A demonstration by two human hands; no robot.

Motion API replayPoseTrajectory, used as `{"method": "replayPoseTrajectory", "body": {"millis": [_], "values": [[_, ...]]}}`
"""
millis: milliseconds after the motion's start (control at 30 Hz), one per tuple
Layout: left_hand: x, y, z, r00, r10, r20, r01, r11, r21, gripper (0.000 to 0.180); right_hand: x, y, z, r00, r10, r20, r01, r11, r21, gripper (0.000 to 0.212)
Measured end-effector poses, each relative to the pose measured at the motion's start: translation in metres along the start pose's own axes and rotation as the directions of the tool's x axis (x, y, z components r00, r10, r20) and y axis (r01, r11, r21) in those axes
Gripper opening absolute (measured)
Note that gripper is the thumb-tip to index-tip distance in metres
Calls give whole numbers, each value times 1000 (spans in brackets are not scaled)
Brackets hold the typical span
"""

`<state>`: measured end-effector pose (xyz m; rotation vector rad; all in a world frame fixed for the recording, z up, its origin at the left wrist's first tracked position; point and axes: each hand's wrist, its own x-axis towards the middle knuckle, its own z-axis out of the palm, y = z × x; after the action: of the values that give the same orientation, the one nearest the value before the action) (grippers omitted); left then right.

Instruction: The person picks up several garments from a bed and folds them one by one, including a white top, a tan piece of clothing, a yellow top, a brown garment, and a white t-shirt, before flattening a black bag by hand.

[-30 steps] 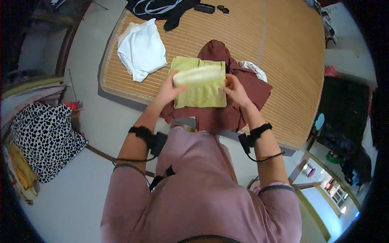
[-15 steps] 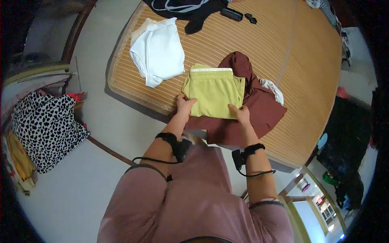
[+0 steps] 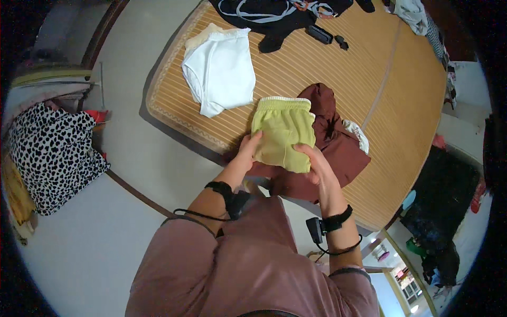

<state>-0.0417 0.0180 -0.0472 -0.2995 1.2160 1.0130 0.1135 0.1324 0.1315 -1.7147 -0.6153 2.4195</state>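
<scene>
Folded yellow-green shorts (image 3: 283,129) with a gathered waistband are held between my hands over the near edge of the mat-covered bed. My left hand (image 3: 250,150) is closed on their left side, with the thumb on top. On the lower right corner, my right hand (image 3: 315,162) is closed too, thumb above and the other fingers partly hidden beneath. Under and to the right of the shorts lies a crumpled maroon garment (image 3: 343,152). A folded white garment (image 3: 227,68) rests farther left, with a beige piece (image 3: 196,39) showing at its far edge.
Black clothing with grey cords (image 3: 274,18) lies at the far side, near a small black case (image 3: 319,35). White patterned cloth (image 3: 356,134) pokes out beside the maroon garment. A spotted black-and-white cloth bundle (image 3: 53,158) stands left of the bed (image 3: 406,132).
The shorts have been lifted and drawn slightly toward me and right, and now look narrower and bunched. My right hand has turned inward around their lower corner. The whole view has shifted a little.
</scene>
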Motion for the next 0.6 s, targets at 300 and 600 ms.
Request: {"method": "replayPoseTrajectory", "body": {"millis": [300, 600], "values": [[-60, 70, -1, 908, -13, 418, 228, 854, -468, 48, -22, -56, 78, 978, -45, 205, 35, 998, 52, 53], [-84, 193, -63, 927, 52, 371, 149, 856, -494, 41, 17, -137, 133, 934, -137, 329, 210, 957, -199, 54]]}}
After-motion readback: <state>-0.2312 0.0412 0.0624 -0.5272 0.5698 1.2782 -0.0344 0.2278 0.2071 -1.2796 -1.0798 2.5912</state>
